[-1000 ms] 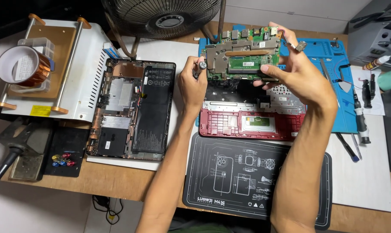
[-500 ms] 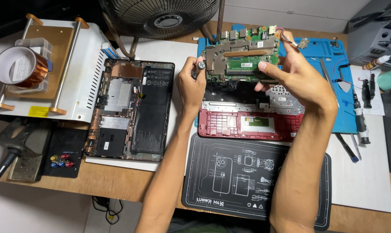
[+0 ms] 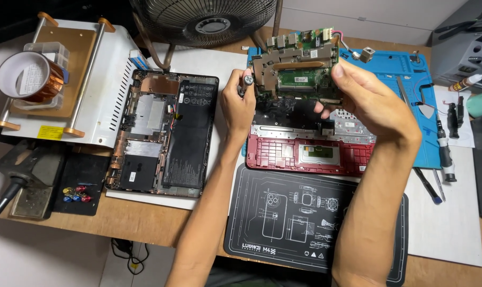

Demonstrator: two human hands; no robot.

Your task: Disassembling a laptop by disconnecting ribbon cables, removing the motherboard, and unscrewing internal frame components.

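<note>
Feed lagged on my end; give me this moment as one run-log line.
left hand: grips small screwdriver | right hand: lifts green laptop circuit board, tilted | below: red laptop palmrest shell | left: black open laptop base

The fan (image 3: 204,18) is cut off by the top edge.

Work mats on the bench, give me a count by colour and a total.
Blue mat, under the red laptop shell: 1
Black mat with white line drawings: 1
Small black mat holding coloured bits: 1
Total: 3
</note>
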